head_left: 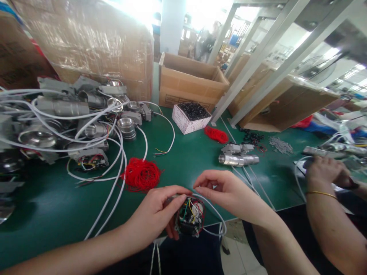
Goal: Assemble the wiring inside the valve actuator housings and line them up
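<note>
My left hand (164, 208) is wrapped around an open electrical housing (190, 217) at the table's front edge. Its open side faces up and shows coloured wires, dark parts and a pale round part. A white cable (219, 217) loops out from the housing on the right. Just above and to the right of it is my right hand (218, 191), thumb and forefinger pinched together; whatever is between them is too small to make out. Left of the hands lies a bundle of red wires (143, 174) on the green table (183, 160).
Metal valve bodies (63, 107) with white cables pile up at left. A small box of black parts (192, 114), a carton (192, 82) and another red bundle (216, 134) stand behind. Two metal units (238, 154) lie at right, near a co-worker's hand (323, 172).
</note>
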Motion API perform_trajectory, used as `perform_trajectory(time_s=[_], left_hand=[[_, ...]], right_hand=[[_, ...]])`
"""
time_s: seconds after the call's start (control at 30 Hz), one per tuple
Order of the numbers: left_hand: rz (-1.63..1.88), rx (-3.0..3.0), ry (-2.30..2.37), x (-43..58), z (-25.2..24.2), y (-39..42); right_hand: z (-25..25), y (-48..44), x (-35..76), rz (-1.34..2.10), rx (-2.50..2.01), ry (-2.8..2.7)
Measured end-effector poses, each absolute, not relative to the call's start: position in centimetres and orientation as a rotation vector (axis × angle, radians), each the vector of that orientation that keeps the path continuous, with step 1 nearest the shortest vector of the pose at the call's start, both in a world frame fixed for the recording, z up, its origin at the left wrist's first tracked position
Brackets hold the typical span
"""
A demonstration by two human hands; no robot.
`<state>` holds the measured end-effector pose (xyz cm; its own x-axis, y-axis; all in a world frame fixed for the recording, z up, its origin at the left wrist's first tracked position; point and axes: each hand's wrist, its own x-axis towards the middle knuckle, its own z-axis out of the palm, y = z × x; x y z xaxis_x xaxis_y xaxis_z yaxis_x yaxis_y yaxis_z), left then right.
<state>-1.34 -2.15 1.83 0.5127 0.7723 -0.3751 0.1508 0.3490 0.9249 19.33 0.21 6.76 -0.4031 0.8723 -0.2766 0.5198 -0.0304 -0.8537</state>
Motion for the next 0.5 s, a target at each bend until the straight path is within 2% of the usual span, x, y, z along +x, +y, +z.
perform_trajectory(time_s=[0.5], left_hand=[[0.507, 1.142, 0.965, -1.5, 2.1, -2.3]], right_hand=[[8.6, 3.2, 17.0, 1.432, -1.408, -2.323]])
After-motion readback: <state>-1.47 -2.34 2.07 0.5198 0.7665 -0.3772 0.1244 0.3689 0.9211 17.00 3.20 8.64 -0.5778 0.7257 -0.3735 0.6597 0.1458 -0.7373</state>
